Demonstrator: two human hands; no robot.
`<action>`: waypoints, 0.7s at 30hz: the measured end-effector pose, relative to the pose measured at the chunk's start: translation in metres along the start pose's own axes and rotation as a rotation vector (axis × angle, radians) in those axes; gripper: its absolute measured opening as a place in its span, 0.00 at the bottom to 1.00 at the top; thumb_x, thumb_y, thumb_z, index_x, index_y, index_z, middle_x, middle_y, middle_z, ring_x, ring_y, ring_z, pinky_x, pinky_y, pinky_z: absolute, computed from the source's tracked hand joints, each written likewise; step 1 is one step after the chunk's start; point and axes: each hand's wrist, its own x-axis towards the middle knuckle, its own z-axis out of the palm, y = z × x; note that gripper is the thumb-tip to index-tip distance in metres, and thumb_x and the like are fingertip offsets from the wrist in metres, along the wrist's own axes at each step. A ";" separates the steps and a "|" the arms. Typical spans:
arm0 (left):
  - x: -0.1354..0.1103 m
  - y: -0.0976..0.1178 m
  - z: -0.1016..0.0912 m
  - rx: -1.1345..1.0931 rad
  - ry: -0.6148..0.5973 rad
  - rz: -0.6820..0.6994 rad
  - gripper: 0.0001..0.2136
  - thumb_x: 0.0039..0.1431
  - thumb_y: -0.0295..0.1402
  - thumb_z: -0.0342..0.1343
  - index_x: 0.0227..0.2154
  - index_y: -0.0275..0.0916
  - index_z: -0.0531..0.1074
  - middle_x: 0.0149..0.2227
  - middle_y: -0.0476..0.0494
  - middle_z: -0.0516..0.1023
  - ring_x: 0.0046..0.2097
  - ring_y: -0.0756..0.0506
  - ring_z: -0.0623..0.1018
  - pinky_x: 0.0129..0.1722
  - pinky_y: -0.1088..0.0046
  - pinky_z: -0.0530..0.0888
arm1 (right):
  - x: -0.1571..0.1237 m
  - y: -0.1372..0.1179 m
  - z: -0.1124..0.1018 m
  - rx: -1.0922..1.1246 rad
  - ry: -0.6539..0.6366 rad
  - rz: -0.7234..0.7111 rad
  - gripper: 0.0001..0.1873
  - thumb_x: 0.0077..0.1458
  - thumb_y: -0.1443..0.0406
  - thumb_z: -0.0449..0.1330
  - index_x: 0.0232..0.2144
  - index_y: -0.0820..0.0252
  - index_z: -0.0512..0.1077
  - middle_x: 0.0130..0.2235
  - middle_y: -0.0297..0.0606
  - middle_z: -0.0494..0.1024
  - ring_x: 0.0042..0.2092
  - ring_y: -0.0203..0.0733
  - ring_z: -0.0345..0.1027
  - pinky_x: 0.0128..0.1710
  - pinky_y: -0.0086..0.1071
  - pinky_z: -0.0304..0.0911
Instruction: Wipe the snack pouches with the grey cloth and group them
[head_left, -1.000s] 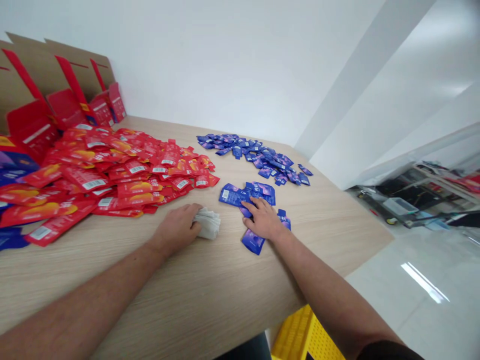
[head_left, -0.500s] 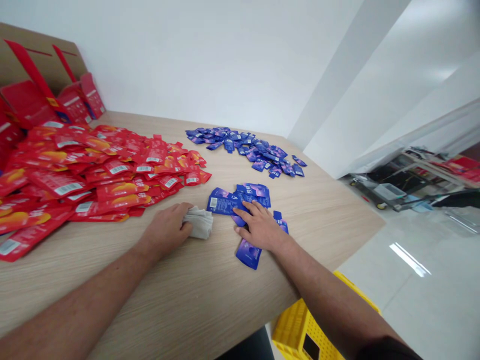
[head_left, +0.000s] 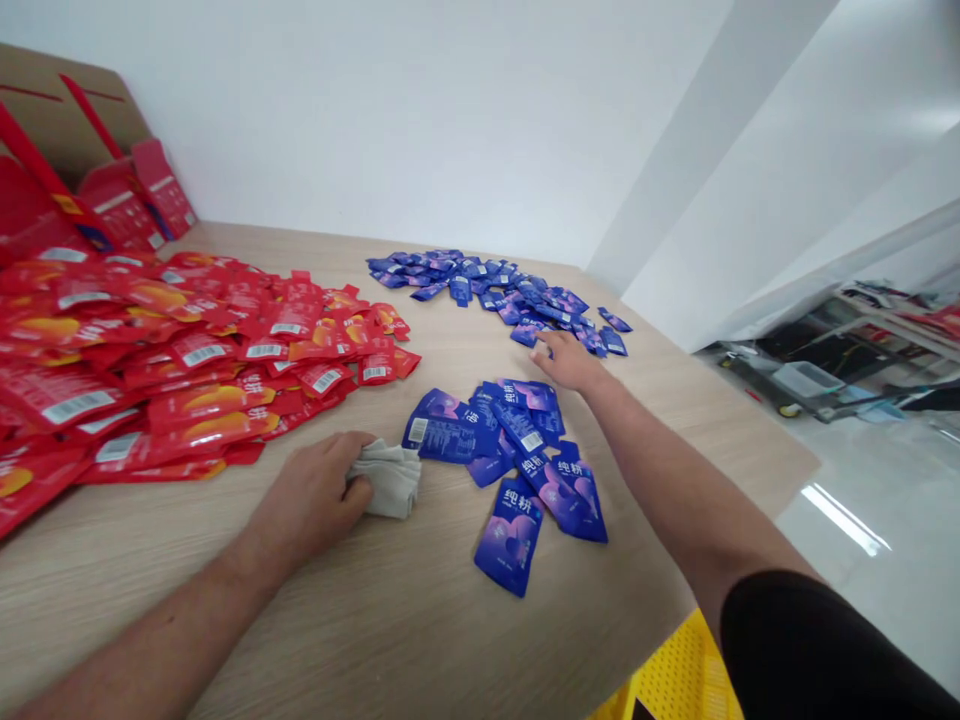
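My left hand (head_left: 311, 495) rests on the wooden tabletop, shut on a folded grey-white cloth (head_left: 390, 480). Just beyond the cloth lies a loose spread of blue-purple sachets (head_left: 502, 450) printed with Chinese characters, some overlapping. My right hand (head_left: 566, 362) stretches past them, with its fingertips at the near edge of a larger heap of small blue sachets (head_left: 495, 285). It shows nothing in its fingers. To the left of my left hand, a big heap of red sachets (head_left: 195, 365) with barcodes covers that side of the table.
A cardboard carton with red flaps (head_left: 75, 130) stands at the far left corner of the light wood table (head_left: 450, 620). A white wall runs behind it. A yellow plastic crate (head_left: 682, 675) sits below the near edge, and a low shelf stands on the shiny floor at right.
My right hand has moved off the spread blue sachets and forward to the far blue heap, leaving those sachets uncovered. My left hand remains on the cloth, and the view has shifted slightly.
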 end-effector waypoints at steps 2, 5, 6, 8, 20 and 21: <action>0.000 -0.001 0.001 0.002 -0.003 -0.004 0.21 0.56 0.29 0.47 0.51 0.34 0.72 0.48 0.34 0.80 0.49 0.37 0.78 0.52 0.59 0.73 | 0.032 0.021 0.015 -0.007 -0.009 0.103 0.35 0.66 0.49 0.49 0.68 0.62 0.60 0.68 0.53 0.63 0.70 0.57 0.51 0.68 0.52 0.51; 0.000 -0.001 0.000 -0.002 -0.013 -0.016 0.20 0.55 0.29 0.48 0.50 0.35 0.73 0.47 0.35 0.80 0.49 0.37 0.79 0.51 0.59 0.73 | 0.069 0.041 0.033 -0.011 -0.048 0.240 0.38 0.64 0.45 0.47 0.69 0.57 0.58 0.69 0.52 0.60 0.70 0.61 0.52 0.66 0.56 0.52; 0.000 -0.001 0.000 -0.004 -0.016 -0.019 0.20 0.54 0.29 0.48 0.50 0.35 0.73 0.47 0.36 0.80 0.49 0.37 0.79 0.51 0.59 0.73 | 0.079 0.044 0.038 -0.013 -0.060 0.281 0.40 0.63 0.42 0.46 0.70 0.55 0.57 0.70 0.53 0.59 0.69 0.62 0.51 0.66 0.58 0.51; -0.001 -0.001 0.000 -0.009 -0.014 -0.024 0.20 0.54 0.29 0.49 0.49 0.36 0.74 0.47 0.37 0.81 0.49 0.37 0.79 0.51 0.59 0.73 | 0.097 0.045 0.045 -0.015 -0.086 0.354 0.44 0.61 0.37 0.43 0.71 0.51 0.54 0.70 0.53 0.56 0.69 0.66 0.51 0.64 0.63 0.50; -0.001 -0.001 0.000 -0.036 -0.016 -0.033 0.19 0.54 0.29 0.49 0.48 0.38 0.74 0.45 0.39 0.81 0.48 0.39 0.79 0.50 0.61 0.73 | 0.118 0.011 0.057 -0.056 -0.164 0.381 0.46 0.55 0.35 0.50 0.70 0.44 0.55 0.69 0.50 0.59 0.68 0.70 0.51 0.62 0.68 0.49; 0.000 -0.001 0.000 -0.033 -0.012 -0.028 0.19 0.54 0.29 0.49 0.48 0.38 0.74 0.45 0.39 0.81 0.48 0.39 0.79 0.51 0.61 0.73 | 0.111 0.009 0.057 -0.063 -0.164 0.347 0.45 0.55 0.35 0.50 0.69 0.45 0.56 0.69 0.50 0.59 0.68 0.69 0.52 0.63 0.66 0.49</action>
